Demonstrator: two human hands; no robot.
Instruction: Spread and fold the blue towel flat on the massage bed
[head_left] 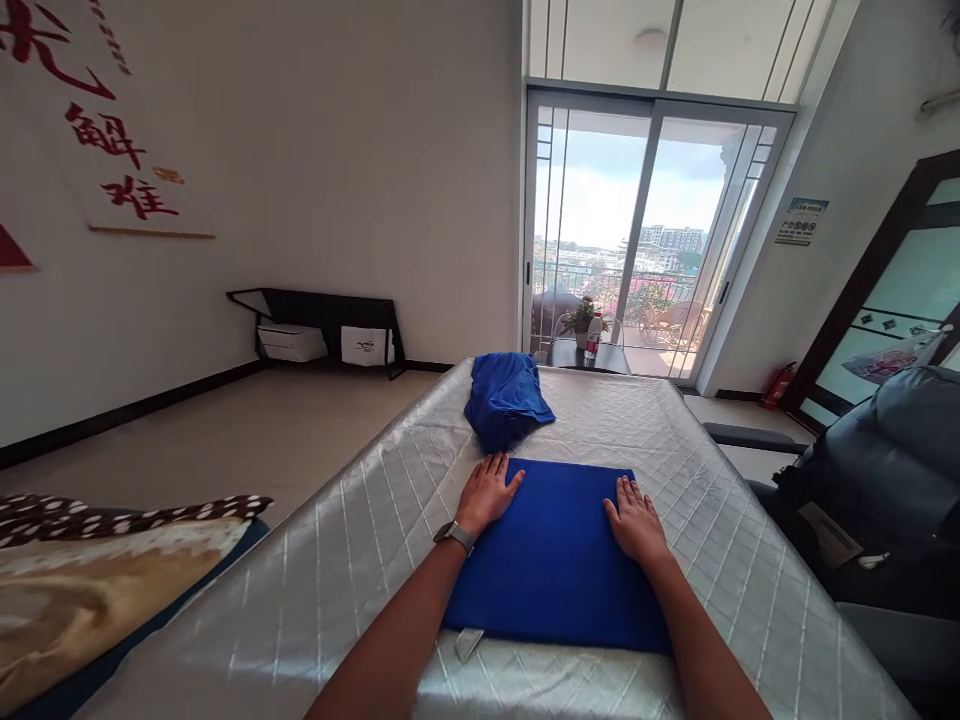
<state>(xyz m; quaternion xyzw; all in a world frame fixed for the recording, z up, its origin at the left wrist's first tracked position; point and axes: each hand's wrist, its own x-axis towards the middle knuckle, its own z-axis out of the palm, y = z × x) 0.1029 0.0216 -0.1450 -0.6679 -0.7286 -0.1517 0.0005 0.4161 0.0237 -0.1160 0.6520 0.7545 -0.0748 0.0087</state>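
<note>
A blue cloth [559,560], folded into a flat rectangle, lies on the silver quilted cover [360,520] of the table. My left hand [489,492] rests flat on its far left edge, fingers stretched out and thumb apart; a watch [454,537] is on that wrist. On the far right edge my right hand [636,518] lies flat, with its fingers extended forward. A pale tag [469,643] sticks out from under the cloth's near left edge. Beyond the left hand, a crumpled blue cloth bundle [506,398] sits on the cover.
A patterned blanket [120,590] lies at the left. On the right are a black bag [892,450] and dark seats. Past the table's far end, a small black table [592,358] holds a plant and a bottle [592,338]. A low black shelf [330,310] stands by the wall.
</note>
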